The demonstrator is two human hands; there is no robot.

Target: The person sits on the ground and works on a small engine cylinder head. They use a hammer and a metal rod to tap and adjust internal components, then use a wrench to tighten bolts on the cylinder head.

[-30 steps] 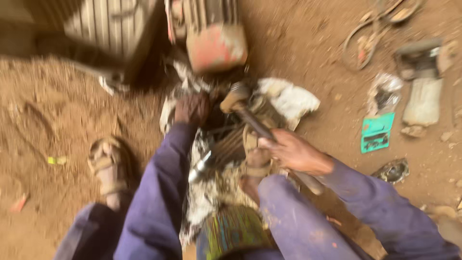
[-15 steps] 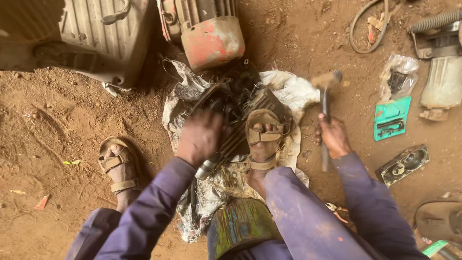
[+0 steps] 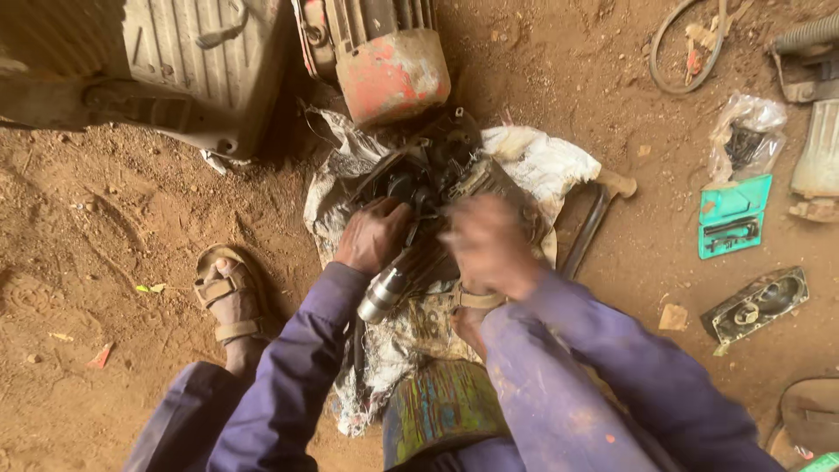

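Red dirt floor surrounds a dark engine part (image 3: 428,179) on sacking (image 3: 533,162); left hand (image 3: 371,234) grips it, blurred right hand (image 3: 485,245) covers it, grip unclear.

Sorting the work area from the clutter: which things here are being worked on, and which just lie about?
In hand:
left hand and right hand on the dark engine part
white sack beneath it

Lying about:
hammer
teal tool case
red motor
hose loop

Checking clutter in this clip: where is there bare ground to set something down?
Bare dirt lies left of the sandalled foot, and between the hammer and teal case. Crowded: the cloth where both hands, left and right, work the dark engine part.
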